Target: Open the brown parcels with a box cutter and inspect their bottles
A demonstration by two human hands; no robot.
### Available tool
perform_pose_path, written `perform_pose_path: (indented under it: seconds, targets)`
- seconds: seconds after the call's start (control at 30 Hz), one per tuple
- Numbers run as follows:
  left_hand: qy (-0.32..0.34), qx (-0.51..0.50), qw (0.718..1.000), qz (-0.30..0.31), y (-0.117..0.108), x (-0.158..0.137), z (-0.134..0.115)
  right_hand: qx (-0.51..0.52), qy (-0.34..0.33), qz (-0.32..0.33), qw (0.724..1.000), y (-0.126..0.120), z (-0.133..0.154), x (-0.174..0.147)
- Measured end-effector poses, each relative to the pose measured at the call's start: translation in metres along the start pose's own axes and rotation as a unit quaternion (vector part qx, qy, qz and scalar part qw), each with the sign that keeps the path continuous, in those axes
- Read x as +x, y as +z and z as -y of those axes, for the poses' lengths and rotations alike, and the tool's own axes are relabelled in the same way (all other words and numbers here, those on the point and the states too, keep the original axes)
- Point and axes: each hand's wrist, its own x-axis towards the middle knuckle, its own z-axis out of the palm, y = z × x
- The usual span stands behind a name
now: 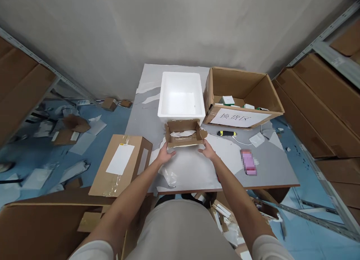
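Note:
A small open cardboard box (184,142) stands between my two hands on the table, with crumpled white paper (182,133) inside. My left hand (165,155) holds its near left corner, thumb pointing inward. At the near right corner my right hand (208,150) grips the same box, its thumb also turned in. Some fingertips are hidden against the cardboard sides. Directly behind the small box is an open white foam box (181,114). A clear crumpled plastic piece (169,177) lies near my left forearm.
A large open carton (277,99) with a handwritten sign holds several small boxes. A yellow-black utility knife (226,133), a white charger (257,139) and a pixelated pink object (248,162) lie right. A taped carton (102,174) stands left. Shelves flank the table; packaging litters the floor.

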Motion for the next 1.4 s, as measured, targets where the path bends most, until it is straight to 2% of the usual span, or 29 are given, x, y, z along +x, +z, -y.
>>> perform_pose_path:
  seconds: [0.1,0.2,0.27,0.33,0.4,0.47,0.57,0.63,0.7,0.77,0.8,0.87,0.93,1.0,1.03,1.07,1.1,1.13,1.2,1.27,1.33,1.4]
  targets:
    - [-0.005,-0.040,0.999,-0.028,-0.001,-0.009,-0.004,0.053,0.033,-0.023,0.998,0.015,-0.003,-0.017]
    - [0.006,-0.090,0.994,-0.060,-0.011,-0.034,-0.003,0.122,0.025,-0.071,0.990,0.023,-0.014,-0.059]
    - [-0.003,-0.099,0.995,-0.020,-0.014,-0.053,0.002,0.162,0.033,-0.075,0.983,0.030,-0.024,-0.094]
    - [-0.034,-0.087,0.994,0.050,-0.013,-0.070,0.011,0.202,0.067,-0.044,0.976,0.041,-0.035,-0.124]
    - [-0.059,-0.070,0.988,0.124,-0.009,-0.081,0.020,0.242,0.104,-0.016,0.965,0.055,-0.044,-0.146]
    - [-0.058,-0.050,0.982,0.174,-0.007,-0.087,0.023,0.269,0.108,-0.018,0.957,0.066,-0.048,-0.161]
    - [0.007,0.013,0.981,0.195,-0.010,-0.088,0.009,0.282,0.051,-0.056,0.956,0.068,-0.047,-0.182]
    - [0.082,0.060,0.975,0.198,-0.010,-0.090,-0.016,0.290,0.020,-0.089,0.953,0.061,-0.045,-0.205]
    - [0.149,0.087,0.960,0.220,-0.001,-0.096,-0.048,0.289,0.018,-0.163,0.943,0.051,-0.044,-0.241]
    - [0.192,0.083,0.940,0.268,0.022,-0.107,-0.080,0.274,0.037,-0.282,0.919,0.044,-0.046,-0.286]
    - [0.207,0.071,0.926,0.306,0.040,-0.115,-0.094,0.263,0.055,-0.354,0.896,0.042,-0.050,-0.309]
    - [0.207,0.034,0.896,0.391,0.087,-0.135,-0.114,0.236,0.110,-0.501,0.826,0.041,-0.062,-0.355]
    - [0.197,0.014,0.849,0.490,0.144,-0.158,-0.124,0.209,0.183,-0.620,0.734,0.043,-0.078,-0.393]
    - [0.189,0.015,0.790,0.583,0.200,-0.179,-0.126,0.194,0.248,-0.678,0.664,0.046,-0.096,-0.422]
    - [0.188,0.030,0.762,0.619,0.225,-0.188,-0.126,0.195,0.269,-0.688,0.646,0.047,-0.104,-0.433]
    - [0.198,0.048,0.735,0.647,0.246,-0.196,-0.125,0.199,0.280,-0.687,0.640,0.047,-0.111,-0.443]
    - [0.225,0.057,0.706,0.669,0.264,-0.202,-0.124,0.208,0.281,-0.680,0.645,0.047,-0.116,-0.450]
    - [0.251,0.067,0.688,0.678,0.277,-0.206,-0.123,0.221,0.273,-0.665,0.659,0.048,-0.119,-0.456]
    - [0.301,0.083,0.676,0.668,0.292,-0.210,-0.122,0.238,0.245,-0.635,0.693,0.048,-0.124,-0.464]
    - [0.331,0.099,0.681,0.646,0.296,-0.211,-0.123,0.219,0.233,-0.632,0.706,0.048,-0.127,-0.467]
    - [0.348,0.114,0.683,0.632,0.296,-0.213,-0.124,0.163,0.253,-0.664,0.684,0.049,-0.131,-0.466]
    - [0.351,0.131,0.687,0.623,0.296,-0.216,-0.124,0.106,0.294,-0.698,0.645,0.051,-0.135,-0.462]
